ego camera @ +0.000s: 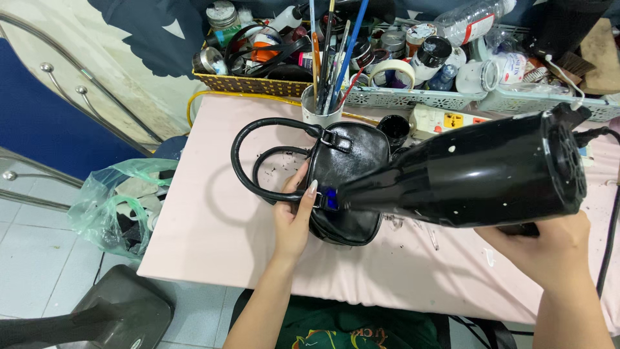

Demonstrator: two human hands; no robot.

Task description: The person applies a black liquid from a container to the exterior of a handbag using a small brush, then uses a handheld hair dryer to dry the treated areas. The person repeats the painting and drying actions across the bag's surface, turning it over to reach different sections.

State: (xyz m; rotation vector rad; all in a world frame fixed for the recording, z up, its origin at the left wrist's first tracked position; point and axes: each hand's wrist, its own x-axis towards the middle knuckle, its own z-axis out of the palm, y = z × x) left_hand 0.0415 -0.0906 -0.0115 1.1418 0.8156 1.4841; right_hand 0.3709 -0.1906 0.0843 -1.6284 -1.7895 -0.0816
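The left hand [294,220] pinches the handle base of a glossy black handbag [349,184] at table centre. The right hand [546,249] (at four o'clock) grips a black hair dryer [478,178], nozzle aimed at the bag. At twelve o'clock stands a cup of brushes [323,110].

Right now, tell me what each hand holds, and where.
Left hand grips the black handbag at its side. Right hand holds the hair dryer by its handle.
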